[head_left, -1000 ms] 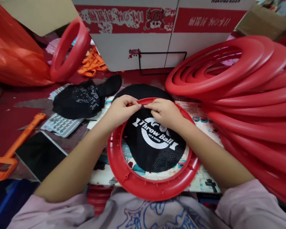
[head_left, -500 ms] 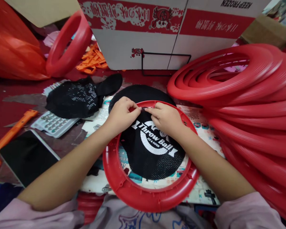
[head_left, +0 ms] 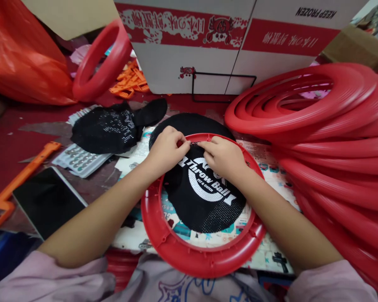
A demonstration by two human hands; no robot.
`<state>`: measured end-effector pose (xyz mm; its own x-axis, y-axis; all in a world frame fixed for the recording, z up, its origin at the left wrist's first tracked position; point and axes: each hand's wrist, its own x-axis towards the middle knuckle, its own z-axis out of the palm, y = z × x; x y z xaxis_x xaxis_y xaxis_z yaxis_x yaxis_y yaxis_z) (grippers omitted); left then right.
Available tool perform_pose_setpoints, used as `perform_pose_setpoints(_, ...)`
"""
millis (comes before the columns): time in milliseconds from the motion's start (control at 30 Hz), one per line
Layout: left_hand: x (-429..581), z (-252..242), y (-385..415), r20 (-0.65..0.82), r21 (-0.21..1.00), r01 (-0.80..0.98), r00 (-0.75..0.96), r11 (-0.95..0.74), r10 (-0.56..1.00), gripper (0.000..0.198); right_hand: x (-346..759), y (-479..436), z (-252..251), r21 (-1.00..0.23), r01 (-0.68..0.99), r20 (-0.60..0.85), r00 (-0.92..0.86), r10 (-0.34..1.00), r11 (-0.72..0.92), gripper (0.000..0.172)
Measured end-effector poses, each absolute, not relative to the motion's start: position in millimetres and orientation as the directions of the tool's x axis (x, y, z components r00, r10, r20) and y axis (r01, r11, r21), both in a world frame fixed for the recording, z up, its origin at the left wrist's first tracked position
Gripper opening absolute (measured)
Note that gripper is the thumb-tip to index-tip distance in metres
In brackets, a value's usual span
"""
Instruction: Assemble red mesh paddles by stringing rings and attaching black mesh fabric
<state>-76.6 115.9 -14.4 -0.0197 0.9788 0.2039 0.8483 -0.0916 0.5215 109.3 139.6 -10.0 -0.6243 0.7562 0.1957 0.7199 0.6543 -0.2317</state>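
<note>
In front of me a red plastic ring (head_left: 173, 253) lies with its hollow, ribbed side up. Inside it is a round black mesh cloth (head_left: 192, 209) printed with white "Throw Ball" lettering. My left hand (head_left: 168, 151) pinches the cloth's edge at the far inner rim of the ring. Just to its right, my right hand (head_left: 222, 157) has its fingers curled, with the index finger pressing the same edge. A short strip of the cloth's edge shows between the fingertips. Another black mesh piece (head_left: 189, 119) lies partly under the ring's far side.
Red rings (head_left: 302, 113) are stacked high at right. Behind stand a white-and-red carton (head_left: 166, 71) and a black wire frame (head_left: 223, 100). To the left lie black cloths (head_left: 101, 130), a calculator (head_left: 80, 161), a dark-screened tablet (head_left: 48, 201), an orange handle (head_left: 30, 170) and an orange bag (head_left: 22, 58).
The whole view has shifted slightly, so everything sits a little farther right. Both hands stay at the far rim, their fingertips slightly farther apart.
</note>
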Motion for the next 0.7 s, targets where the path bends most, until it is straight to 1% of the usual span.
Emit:
perform_pose_setpoints(33, -77.0, -14.8, 114.1, 0.258, 0.523, 0.838, 0.017, -0.155, 0.966, 0.013, 110.4, 140.3, -9.8, -0.241, 0.725, 0.207, -0.612, 0.764, 0.645, 0.036)
perform_pose_setpoints(133, -77.8, -15.3, 108.7, 0.395, 0.511, 0.776, 0.169, -0.369, 0.903, 0.018, 113.5, 142.7, -9.1, -0.259, 0.741, 0.235, -0.574, 0.784, 0.620, 0.034)
perform_pose_setpoints(233, -78.3, -15.6, 106.1, 0.409, 0.494, 0.724, 0.295, -0.482, 0.863, 0.021, 114.6, 144.8, -9.1, -0.264, 0.754, 0.249, -0.549, 0.798, 0.601, 0.034)
perform_pose_setpoints(467, -79.7, -19.3, 107.6, 0.386, 0.398, 0.756, 0.375, -0.519, 0.843, 0.033, 114.2, 145.7, -11.2, -0.250, 0.771, 0.248, -0.535, 0.808, 0.586, 0.034)
perform_pose_setpoints(700, -78.4, -19.1, 105.9, 0.316, 0.305, 0.818, 0.396, -0.488, 0.862, 0.040, 113.5, 145.8, -11.0, -0.221, 0.783, 0.223, -0.539, 0.812, 0.581, 0.036)
